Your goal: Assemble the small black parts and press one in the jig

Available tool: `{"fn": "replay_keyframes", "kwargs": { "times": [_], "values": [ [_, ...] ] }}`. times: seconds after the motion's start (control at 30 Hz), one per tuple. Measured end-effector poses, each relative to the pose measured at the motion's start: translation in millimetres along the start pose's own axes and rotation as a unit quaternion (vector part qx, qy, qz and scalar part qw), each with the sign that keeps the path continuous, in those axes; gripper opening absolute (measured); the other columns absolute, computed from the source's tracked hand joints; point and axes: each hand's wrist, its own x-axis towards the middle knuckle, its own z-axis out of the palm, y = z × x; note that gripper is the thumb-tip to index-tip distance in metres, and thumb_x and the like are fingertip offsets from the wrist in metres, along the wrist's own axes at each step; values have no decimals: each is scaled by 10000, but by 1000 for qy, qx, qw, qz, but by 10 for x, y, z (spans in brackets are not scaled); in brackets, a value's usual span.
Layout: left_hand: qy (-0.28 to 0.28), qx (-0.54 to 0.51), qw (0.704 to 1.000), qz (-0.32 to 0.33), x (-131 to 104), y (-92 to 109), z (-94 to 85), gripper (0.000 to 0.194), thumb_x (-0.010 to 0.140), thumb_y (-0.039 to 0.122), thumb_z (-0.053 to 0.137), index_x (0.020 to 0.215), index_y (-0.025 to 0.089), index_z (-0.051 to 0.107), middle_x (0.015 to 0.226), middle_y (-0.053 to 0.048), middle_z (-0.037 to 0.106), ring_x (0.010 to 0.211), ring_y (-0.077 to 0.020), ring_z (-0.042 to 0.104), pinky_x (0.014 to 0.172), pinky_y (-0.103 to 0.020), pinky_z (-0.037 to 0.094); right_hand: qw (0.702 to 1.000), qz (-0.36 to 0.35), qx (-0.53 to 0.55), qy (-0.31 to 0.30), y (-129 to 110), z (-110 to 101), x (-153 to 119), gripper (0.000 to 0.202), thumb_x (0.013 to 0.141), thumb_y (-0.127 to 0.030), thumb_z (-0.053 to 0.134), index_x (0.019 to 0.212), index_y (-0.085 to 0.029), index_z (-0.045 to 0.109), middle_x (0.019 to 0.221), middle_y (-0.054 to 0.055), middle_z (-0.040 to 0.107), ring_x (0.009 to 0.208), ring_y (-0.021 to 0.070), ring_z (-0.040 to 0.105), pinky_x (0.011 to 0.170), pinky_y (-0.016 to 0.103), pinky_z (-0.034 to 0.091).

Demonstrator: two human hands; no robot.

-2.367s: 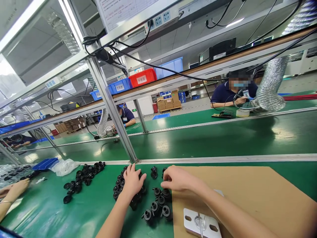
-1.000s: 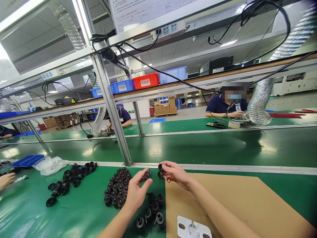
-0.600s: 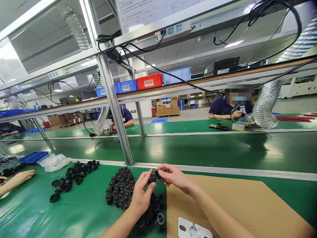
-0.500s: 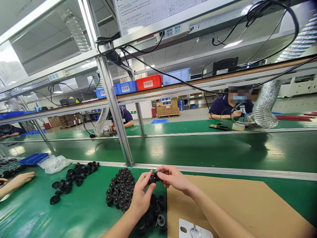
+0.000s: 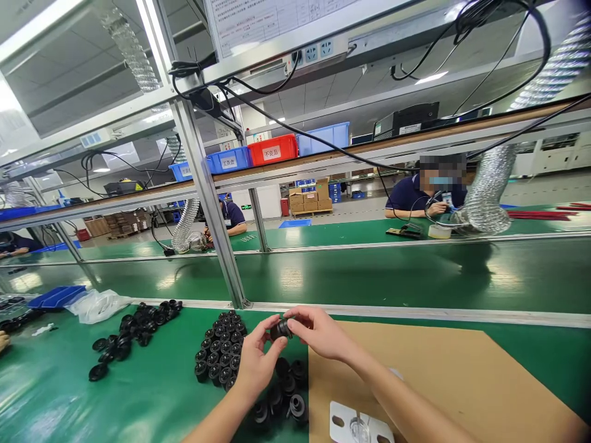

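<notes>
Between my two hands is a small black round part (image 5: 279,330), shaped like a short ribbed cylinder. My left hand (image 5: 258,357) closes its fingers and thumb around the left end. At the other end, the thumb and fingertips of my right hand (image 5: 319,333) pinch it, covering that side. Left of my hands, similar black cylinders (image 5: 220,351) with shiny domed tops stand upright in tight rows. Looser black parts (image 5: 287,387) lie below my left hand, some tipped over.
A brown cardboard sheet (image 5: 429,369) lies under my right forearm, bearing a white slotted plate (image 5: 339,421). Further left are a scattered pile of black caps (image 5: 124,338), a clear plastic bag (image 5: 99,306) and blue trays (image 5: 58,298). A metal post (image 5: 217,227) rises behind my hands. Co-workers sit opposite.
The black pieces at my two hands, seen end-on before, now show as one cylinder turned sideways. A co-worker's hand at far left has drawn back toward the edge. The view shifted slightly.
</notes>
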Motion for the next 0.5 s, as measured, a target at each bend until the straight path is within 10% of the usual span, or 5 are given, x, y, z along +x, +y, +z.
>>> {"fn": "replay_keyframes", "kwargs": {
  "times": [0.5],
  "values": [
    [-20, -90, 994, -58, 85, 0, -5, 477, 812, 435, 861, 1211, 184, 790, 1207, -125, 791, 1148, -324, 730, 1063, -436, 586, 952, -172, -246, -58, -109, -199, -86, 361, 967, -166, 649, 1298, -304, 690, 1115, 24, 748, 957, 211, 655, 805, 298, 453]
  ]
}}
